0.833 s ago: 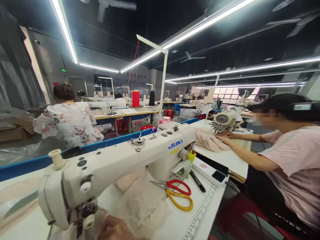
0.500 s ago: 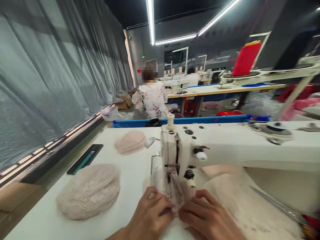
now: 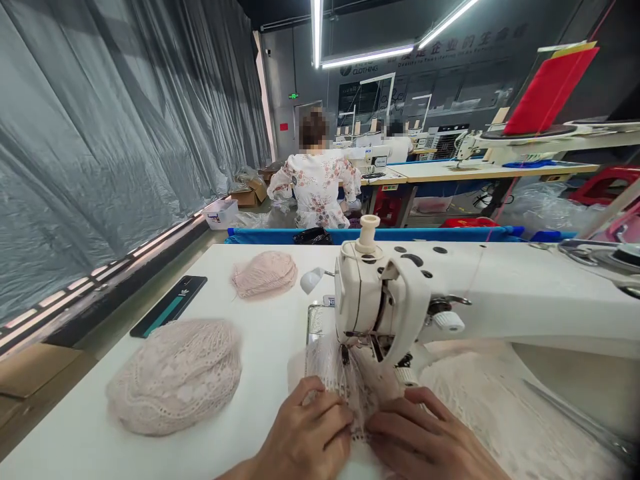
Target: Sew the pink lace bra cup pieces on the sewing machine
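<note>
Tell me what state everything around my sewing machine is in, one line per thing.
Sewing machine, upright; running or stopped, cannot tell.
Lace, gathered, partly under the machine.
Left hand, fingers bent, on the lace.
Right hand, fingers bent, on the lace.
Large lace bundle, bunched, lying at left.
Pink bundle, bunched, lying farther back.
Black-and-teal item, lying flat.
Scissors, lying down, handles not clear.
Ceiling lights, lit.
Curtain, hanging, creased.

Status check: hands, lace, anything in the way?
Left hand and right hand on the lace. Lace gathered beneath the machine head. Scissors off to the right, apart from both hands.
</note>
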Available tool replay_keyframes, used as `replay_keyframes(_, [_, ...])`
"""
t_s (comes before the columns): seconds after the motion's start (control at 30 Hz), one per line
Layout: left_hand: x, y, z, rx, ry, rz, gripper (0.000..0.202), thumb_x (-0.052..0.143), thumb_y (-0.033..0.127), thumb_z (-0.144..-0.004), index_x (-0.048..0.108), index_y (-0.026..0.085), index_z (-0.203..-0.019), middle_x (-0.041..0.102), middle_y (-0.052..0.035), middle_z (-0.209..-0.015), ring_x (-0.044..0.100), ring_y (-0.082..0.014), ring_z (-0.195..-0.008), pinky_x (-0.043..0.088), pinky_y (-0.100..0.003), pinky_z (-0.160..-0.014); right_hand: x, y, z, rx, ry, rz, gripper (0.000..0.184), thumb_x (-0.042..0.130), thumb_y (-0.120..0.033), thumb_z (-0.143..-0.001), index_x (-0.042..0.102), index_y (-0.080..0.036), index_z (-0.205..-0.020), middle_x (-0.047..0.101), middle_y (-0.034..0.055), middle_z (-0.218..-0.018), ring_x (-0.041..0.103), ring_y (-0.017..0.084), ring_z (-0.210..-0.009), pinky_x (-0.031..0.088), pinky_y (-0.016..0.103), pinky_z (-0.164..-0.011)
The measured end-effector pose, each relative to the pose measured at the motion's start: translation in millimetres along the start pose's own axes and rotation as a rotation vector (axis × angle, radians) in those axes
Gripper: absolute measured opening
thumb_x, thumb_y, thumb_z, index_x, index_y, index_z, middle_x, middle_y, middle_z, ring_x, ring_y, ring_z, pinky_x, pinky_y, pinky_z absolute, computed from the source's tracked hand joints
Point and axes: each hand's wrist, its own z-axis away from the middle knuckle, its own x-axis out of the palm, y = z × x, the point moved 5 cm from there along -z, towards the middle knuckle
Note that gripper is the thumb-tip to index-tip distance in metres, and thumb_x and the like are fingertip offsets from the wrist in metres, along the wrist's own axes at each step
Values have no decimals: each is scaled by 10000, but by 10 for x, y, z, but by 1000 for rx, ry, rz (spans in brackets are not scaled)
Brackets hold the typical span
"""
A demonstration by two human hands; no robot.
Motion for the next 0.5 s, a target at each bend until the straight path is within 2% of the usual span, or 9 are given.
replay_keyframes(0.13, [-5,-1,-8,-2,1,-34,200,525,37,-888,605,118,-724,678,-1,-798,605,-104,-769,444,-290,-755,-6,-9,-2,-32,164,-17,350,310,-132,-984,616,-219,-838,701,1,-823,599,148,-737,370,326,-724])
replay_keyframes(0.27, [-25,7,-53,16,-59,-81,198,468,77,-937,641,111,-847,676,-19,-826,610,-111,-788,446,-301,-785,-14,-16,-16,-17,137,11,323,340,-123,-972,624,-218,-851,708,-9,-835,599,138,-726,373,316,-738])
replay_keyframes(0.4, [-30,24,-76,1,-46,-83,237,461,66,-938,616,133,-771,680,11,-825,614,-93,-780,451,-294,-789,-29,-19,-4,-15,225,37,379,308,-107,-976,614,-217,-781,696,-17,-767,577,132,-668,359,309,-698])
replay_keyframes(0.5, [-15,45,-68,2,-33,-71,232,462,60,-937,618,126,-779,689,10,-834,616,-87,-779,454,-281,-794,-55,-40,-32,-23,221,51,397,293,-108,-980,613,-213,-770,687,-17,-738,573,128,-650,361,304,-679])
